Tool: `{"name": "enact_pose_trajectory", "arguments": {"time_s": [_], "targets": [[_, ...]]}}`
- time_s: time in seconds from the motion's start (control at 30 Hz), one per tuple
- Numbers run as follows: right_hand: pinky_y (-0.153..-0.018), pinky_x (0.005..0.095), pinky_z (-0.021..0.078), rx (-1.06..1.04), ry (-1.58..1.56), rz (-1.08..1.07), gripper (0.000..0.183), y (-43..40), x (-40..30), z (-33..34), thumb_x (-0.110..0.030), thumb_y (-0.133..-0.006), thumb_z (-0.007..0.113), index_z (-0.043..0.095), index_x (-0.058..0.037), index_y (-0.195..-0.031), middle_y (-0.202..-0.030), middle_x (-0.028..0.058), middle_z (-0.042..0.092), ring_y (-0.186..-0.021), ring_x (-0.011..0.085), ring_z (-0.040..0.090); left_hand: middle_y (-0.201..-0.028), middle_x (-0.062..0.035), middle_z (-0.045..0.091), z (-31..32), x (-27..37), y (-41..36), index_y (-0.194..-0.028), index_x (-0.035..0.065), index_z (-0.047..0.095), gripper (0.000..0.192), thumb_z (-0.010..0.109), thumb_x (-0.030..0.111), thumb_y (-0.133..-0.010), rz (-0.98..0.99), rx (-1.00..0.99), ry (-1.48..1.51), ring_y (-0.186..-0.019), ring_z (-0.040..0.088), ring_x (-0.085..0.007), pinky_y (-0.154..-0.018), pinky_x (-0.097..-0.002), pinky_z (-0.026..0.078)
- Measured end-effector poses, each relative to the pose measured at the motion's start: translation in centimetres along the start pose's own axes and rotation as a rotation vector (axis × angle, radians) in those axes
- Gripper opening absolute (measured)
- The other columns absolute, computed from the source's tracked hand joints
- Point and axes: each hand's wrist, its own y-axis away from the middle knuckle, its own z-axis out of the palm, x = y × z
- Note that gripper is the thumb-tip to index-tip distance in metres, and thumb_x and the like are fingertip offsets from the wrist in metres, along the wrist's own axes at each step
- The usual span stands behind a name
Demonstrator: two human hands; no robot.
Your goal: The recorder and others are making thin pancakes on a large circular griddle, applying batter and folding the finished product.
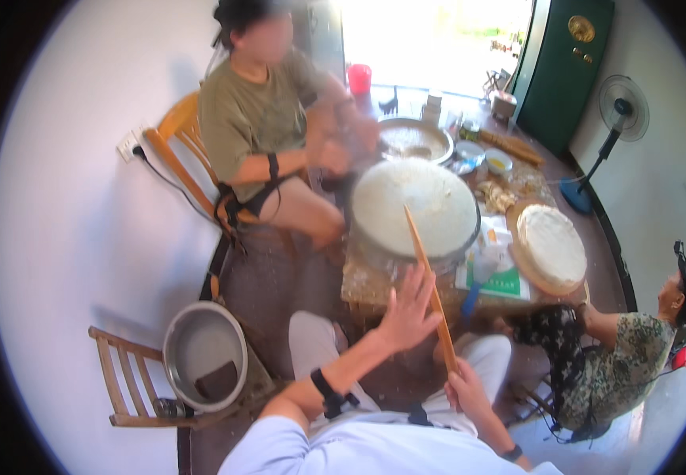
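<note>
My right hand [465,386] grips the lower end of a long, thin, pointed wooden spatula [419,243]. Fingers spread, my left hand [408,312] lies against the spatula's middle without closing around it. The spatula's tip reaches over a large round griddle [417,196], whose top is covered by a pale, thin layer that looks like batter or flatbread. To the griddle's right, a stack of thin white flatbreads [551,246] rests on a round wooden board [521,261]. A blue-handled scraper [471,300] lies at the table's near edge.
Across the worn table [358,285], a seated person [260,119] moves blurred hands beside a wide metal basin [447,139] of pale batter. Another person [616,356] sits at right. A metal basin [173,356] stands on a wooden chair [123,421] at left; a fan [616,122] stands beyond.
</note>
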Motion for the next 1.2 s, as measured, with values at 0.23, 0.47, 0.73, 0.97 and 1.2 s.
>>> {"name": "enact_pose_trajectory", "arguments": {"time_s": [0.23, 0.47, 0.73, 0.97, 1.2], "targets": [[-0.043, 0.023, 0.0364, -0.067, 0.23, -0.117, 0.056, -3.0, -0.7, 0.3, -0.008, -0.091, 0.041, 0.027, -0.0135, -0.144, -0.063, 0.0015, 0.047, -0.049, 0.0087, 0.045, -0.153, -0.0155, 0.002, -0.2, -6.7, -3.2, -0.146, 0.0072, 0.015, 0.077, 0.048, 0.048, -0.089, -0.036, -0.026, -0.168, -0.141, 0.003, -0.035, -0.101, -0.0682, 0.017], [-0.052, 0.0271, 0.042, -0.034, 0.389, -0.193, 0.057, -7.7, -1.4, 1.9, -0.007, -0.091, 0.042, 0.027, -0.017, -0.145, -0.063, 0.0021, 0.046, -0.053, 0.0118, 0.047, -0.153, -0.0156, 0.004, -2.4, -9.5, -5.4, -0.144, 0.006, 0.013, 0.077, 0.048, 0.045, -0.088, -0.231, -0.143, -0.18, -0.142, 0.0, -0.0324, -0.104, -0.0661, 0.013], [-0.072, 0.0464, 0.0463, 0.104, 0.7, -0.267, 0.056, -4.6, -0.2, -0.1, -0.011, -0.091, 0.046, 0.028, -0.0198, -0.143, -0.088, 0.0329, 0.059, -0.081, 0.0458, 0.06, -0.153, -0.0166, 0.002, 1.3, -7.1, -5.2, -0.144, 0.0016, 0.009, 0.085, 0.05, 0.047, -0.085, -0.192, -0.221, -0.225, -0.142, -0.004, -0.0324, -0.107, -0.0633, 0.007], [-0.072, 0.0436, 0.0476, 0.196, 0.753, -0.127, 0.058, -1.5, -0.4, -3.2, -0.01, -0.09, 0.048, 0.028, -0.0208, -0.144, -0.083, 0.0314, 0.06, -0.077, 0.0443, 0.061, -0.152, -0.0183, -0.002, 5.5, -3.7, -5.9, -0.143, -0.0013, 0.011, 0.089, 0.052, 0.05, -0.084, -0.064, -0.246, -0.232, -0.141, -0.007, -0.0339, -0.106, -0.063, 0.005], [-0.07, 0.0456, 0.0477, 0.286, 0.736, -0.049, 0.058, -1.0, -0.1, -5.9, -0.011, -0.089, 0.05, 0.031, -0.0256, -0.142, -0.086, 0.0299, 0.06, -0.078, 0.0438, 0.061, -0.151, -0.0212, 0.002, 8.3, -1.8, -7.8, -0.142, -0.006, 0.014, 0.09, 0.048, 0.055, -0.084, 0.047, -0.217, -0.229, -0.141, -0.005, -0.0375, -0.105, -0.0644, 0.009]]}}
